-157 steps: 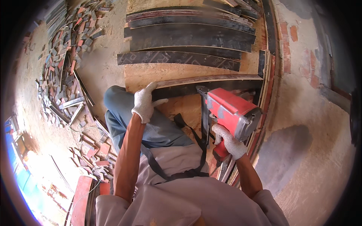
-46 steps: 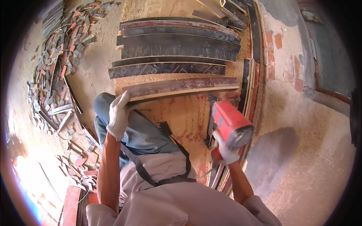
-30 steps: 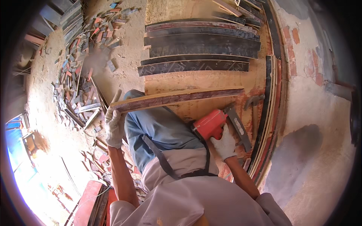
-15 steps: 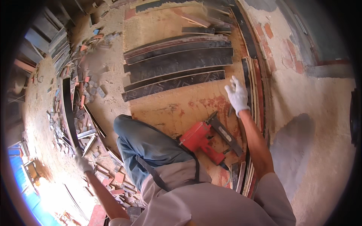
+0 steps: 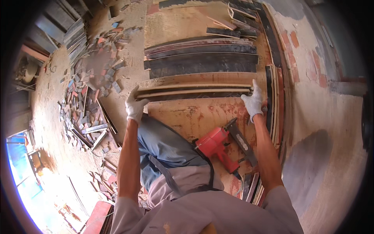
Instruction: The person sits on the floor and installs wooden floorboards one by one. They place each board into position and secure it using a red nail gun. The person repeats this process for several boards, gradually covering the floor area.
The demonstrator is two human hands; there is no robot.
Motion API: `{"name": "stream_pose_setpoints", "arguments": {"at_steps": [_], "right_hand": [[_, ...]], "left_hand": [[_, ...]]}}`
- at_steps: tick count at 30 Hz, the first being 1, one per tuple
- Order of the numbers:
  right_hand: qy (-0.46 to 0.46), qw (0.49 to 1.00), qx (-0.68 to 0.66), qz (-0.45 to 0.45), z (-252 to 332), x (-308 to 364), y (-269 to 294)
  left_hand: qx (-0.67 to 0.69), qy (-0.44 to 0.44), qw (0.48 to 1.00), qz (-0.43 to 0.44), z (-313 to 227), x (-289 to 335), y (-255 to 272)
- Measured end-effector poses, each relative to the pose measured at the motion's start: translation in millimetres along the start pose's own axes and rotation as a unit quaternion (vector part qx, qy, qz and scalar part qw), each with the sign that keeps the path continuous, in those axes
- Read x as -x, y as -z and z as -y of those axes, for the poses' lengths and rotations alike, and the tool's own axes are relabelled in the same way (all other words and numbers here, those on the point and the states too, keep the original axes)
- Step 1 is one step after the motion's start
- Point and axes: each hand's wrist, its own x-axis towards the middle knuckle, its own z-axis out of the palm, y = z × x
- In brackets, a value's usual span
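Two long, narrow plywood strips [image 5: 194,90] lie side by side across the work surface, pale edges up and dark faces showing between them. At their left end is my white-gloved left hand [image 5: 136,106], thumb and fingers around the ends. My right hand [image 5: 253,102], gloved too, grips the opposite end the same way. Just beyond lie several wider dark plywood strips [image 5: 202,63], roughly parallel. Nearer to me, a red nail gun [image 5: 216,146] with a dark magazine rests on the board, below my right hand and touched by neither hand.
The plywood worktop [image 5: 183,113] has red stains. Stacked strips [image 5: 276,105] run along its right edge by a patchy wall [image 5: 311,97]. Short strips [image 5: 237,23] lie at the far right. Offcuts [image 5: 83,113] litter the floor at left. My bent knee [image 5: 163,136] is against the worktop.
My left hand has swung from the floor side to the worktop, bringing a long dark strip. My right hand, open before, has closed on the strips' right end. The view has shifted slightly.
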Motion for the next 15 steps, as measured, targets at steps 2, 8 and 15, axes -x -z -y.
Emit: {"name": "stream_pose_setpoints", "arguments": {"at_steps": [2, 8, 15], "right_hand": [[0.092, 0.994, 0.054, 0.012, -2, 14, 8], [0.026, 0.992, -0.1, 0.078, 11, 35, 34], [-0.089, 0.948, -0.236, 0.195, 13, 5, 55]], "left_hand": [[-0.028, -0.036, 0.999, 0.014, 11, 14, 11], [-0.063, -0.007, 0.998, -0.006, -3, 39, 2], [0.011, -0.002, 1.0, -0.024, 27, 25, 14]]}}
